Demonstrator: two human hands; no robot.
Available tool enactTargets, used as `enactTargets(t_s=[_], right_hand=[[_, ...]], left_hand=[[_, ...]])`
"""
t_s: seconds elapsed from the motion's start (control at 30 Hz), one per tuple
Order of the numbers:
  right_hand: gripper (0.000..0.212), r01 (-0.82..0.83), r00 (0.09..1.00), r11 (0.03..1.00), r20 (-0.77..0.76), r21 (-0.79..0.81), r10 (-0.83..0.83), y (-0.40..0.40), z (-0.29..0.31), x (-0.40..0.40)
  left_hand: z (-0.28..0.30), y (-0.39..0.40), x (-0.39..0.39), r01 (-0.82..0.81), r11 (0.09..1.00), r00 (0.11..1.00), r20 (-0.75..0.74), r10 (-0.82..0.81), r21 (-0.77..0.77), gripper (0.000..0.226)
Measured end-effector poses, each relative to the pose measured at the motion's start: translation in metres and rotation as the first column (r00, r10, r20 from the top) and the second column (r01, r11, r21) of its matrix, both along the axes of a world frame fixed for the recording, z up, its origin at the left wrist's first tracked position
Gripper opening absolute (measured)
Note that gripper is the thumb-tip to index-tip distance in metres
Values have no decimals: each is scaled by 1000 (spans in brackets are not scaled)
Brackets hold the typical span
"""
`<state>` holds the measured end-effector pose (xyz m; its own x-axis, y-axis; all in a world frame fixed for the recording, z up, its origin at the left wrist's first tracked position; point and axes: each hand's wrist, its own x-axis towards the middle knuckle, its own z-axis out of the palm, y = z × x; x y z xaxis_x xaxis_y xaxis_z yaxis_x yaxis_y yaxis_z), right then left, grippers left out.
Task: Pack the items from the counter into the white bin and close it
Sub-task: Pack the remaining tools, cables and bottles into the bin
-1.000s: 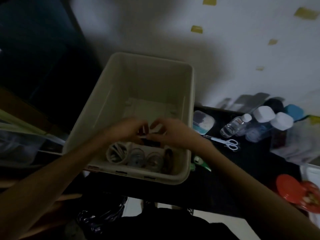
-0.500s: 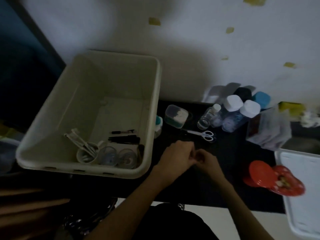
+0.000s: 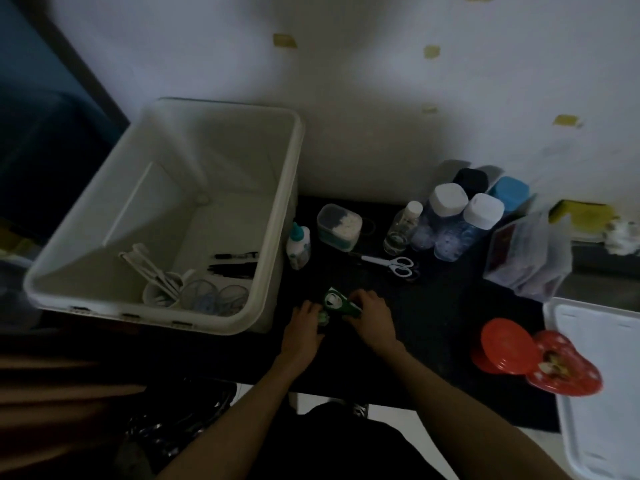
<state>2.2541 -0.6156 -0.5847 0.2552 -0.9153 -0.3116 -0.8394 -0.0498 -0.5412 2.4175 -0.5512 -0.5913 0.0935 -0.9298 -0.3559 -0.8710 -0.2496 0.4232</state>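
The white bin (image 3: 273, 216) stands open at the left of the black counter (image 3: 433, 306). Inside it lie black pens (image 3: 235, 263), a cup of white sticks (image 3: 162, 289) and clear round containers (image 3: 218, 299). Just right of the bin's near corner, my right hand (image 3: 372, 315) grips a green tape dispenser (image 3: 337, 303) resting on the counter. My left hand (image 3: 304, 323) pinches a small green piece at the dispenser's near end. The bin's white lid (image 3: 602, 393) lies at the far right.
On the counter stand a glue bottle (image 3: 298, 247), a box of cotton swabs (image 3: 339, 225), white scissors (image 3: 391, 265), a small clear bottle (image 3: 401, 226), two white-capped bottles (image 3: 460, 223), a plastic bag (image 3: 530, 254) and a red heart-shaped tin (image 3: 540, 362). A wall rises behind.
Both hands left the bin, leaving black pens inside, and moved right onto the counter. They now hold the green tape dispenser.
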Motion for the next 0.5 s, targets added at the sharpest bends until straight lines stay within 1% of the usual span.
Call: enactTargets(t_s=[0.07,0.13,0.17,0.23,0.3,0.4,0.43,0.47,0.5], right_hand=[[34,-2,1000,1000,-10,-25,1,4,-3,-2],[31,21,1000,1000,10,-18,-21,7,-5,-3],[30,28,1000,1000,10,-2,-28,8,-5,-4],[29,55,998,998,3,41,-55,8,-6,-6],[29,119,992,989,34,87,-122,7,-6,-10],[27,195,974,973,93,122,-207,5,-7,-18],[26,210,969,969,107,128,-224,4,-7,-21],[25,231,959,962,130,143,-250,3,-6,-24],[25,256,946,952,161,169,-283,3,-5,-26]], left_hand=[[-4,4,-4,-29,999,999,27,30,-29,40],[-9,6,-6,-71,997,997,-1,71,-42,34],[-10,6,-7,-102,993,994,-45,100,-53,32],[-10,4,-8,-211,976,963,-184,198,-52,29],[-6,1,-7,-319,948,904,-302,303,-4,29],[-2,-5,-5,-378,924,836,-407,369,61,31],[0,-6,-6,-395,913,796,-459,395,99,32],[3,-8,-7,-417,895,736,-517,436,160,33],[6,-11,-9,-448,863,659,-566,496,235,31]])
